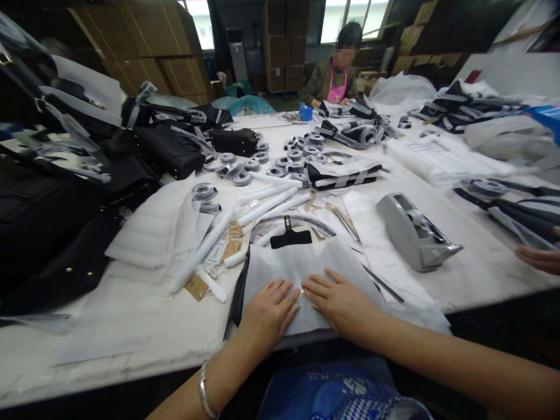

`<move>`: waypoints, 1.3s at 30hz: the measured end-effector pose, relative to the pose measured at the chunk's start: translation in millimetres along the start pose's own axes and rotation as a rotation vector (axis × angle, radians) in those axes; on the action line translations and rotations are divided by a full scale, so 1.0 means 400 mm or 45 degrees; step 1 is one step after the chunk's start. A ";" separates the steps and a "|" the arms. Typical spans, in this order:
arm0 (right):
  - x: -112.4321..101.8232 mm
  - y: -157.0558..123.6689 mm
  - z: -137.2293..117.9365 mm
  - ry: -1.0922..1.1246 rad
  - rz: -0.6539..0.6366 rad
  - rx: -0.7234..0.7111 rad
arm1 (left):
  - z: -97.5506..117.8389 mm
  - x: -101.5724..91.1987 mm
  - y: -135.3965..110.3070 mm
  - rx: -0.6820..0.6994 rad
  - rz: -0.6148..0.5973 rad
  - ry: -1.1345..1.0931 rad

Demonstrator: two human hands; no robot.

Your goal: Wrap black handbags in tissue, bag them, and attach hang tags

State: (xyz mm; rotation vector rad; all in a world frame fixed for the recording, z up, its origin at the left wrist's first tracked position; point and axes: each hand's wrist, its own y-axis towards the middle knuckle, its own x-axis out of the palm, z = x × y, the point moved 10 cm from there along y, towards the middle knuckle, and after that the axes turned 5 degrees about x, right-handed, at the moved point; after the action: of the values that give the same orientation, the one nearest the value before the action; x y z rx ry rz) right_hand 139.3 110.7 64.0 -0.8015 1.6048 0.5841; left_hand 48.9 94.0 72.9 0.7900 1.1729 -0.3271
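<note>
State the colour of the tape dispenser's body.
The tape dispenser has a grey body, as the head view shows.

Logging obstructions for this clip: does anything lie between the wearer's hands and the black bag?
Yes: a pale sheet covers much of the black bag, and the left hand and right hand rest flat on it. No other barrier is visible.

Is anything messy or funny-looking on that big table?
A little: white tubes and brown tags lie jumbled at odd angles beyond the left hand, while the straps nearby are neatly coiled. Nothing looks broken.
</note>
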 end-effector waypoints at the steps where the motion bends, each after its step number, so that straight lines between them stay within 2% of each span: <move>1: -0.010 0.004 0.005 -0.007 0.006 0.005 | 0.000 0.002 0.003 -0.007 -0.019 0.005; 5: -0.042 0.018 0.028 0.061 -0.005 -0.012 | -0.003 0.016 0.021 -0.027 -0.149 0.009; 10: -0.038 0.015 0.066 0.127 -0.029 0.039 | -0.015 0.023 0.029 -0.032 -0.274 -0.024; 16: 0.005 -0.022 0.086 0.075 0.103 0.167 | -0.042 0.000 -0.004 -0.094 -0.241 -0.060; 19: 0.007 -0.034 0.087 0.029 0.181 0.195 | -0.048 -0.005 -0.011 -0.112 -0.268 -0.008; 24: -0.006 -0.035 0.080 -0.156 0.268 0.135 | -0.046 -0.011 -0.008 -0.062 -0.198 0.119; 28: 0.011 -0.035 0.090 -0.240 0.340 0.061 | -0.054 -0.003 -0.008 0.036 -0.105 0.192; 33: 0.024 -0.039 0.136 -0.125 0.400 0.022 | -0.104 -0.002 0.016 0.040 -0.126 0.154; 35: 0.006 -0.028 0.168 -0.050 0.398 0.078 | -0.141 -0.008 0.036 -0.054 -0.155 0.145; 39: -0.032 0.025 0.227 -0.049 0.284 0.256 | -0.209 -0.007 0.076 -0.280 -0.251 0.168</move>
State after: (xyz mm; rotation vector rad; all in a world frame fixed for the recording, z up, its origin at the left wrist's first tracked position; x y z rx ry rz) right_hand 190.5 187.3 59.2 -0.4634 1.6984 0.5814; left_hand 8.5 173.1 73.3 0.5105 1.3893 -0.3055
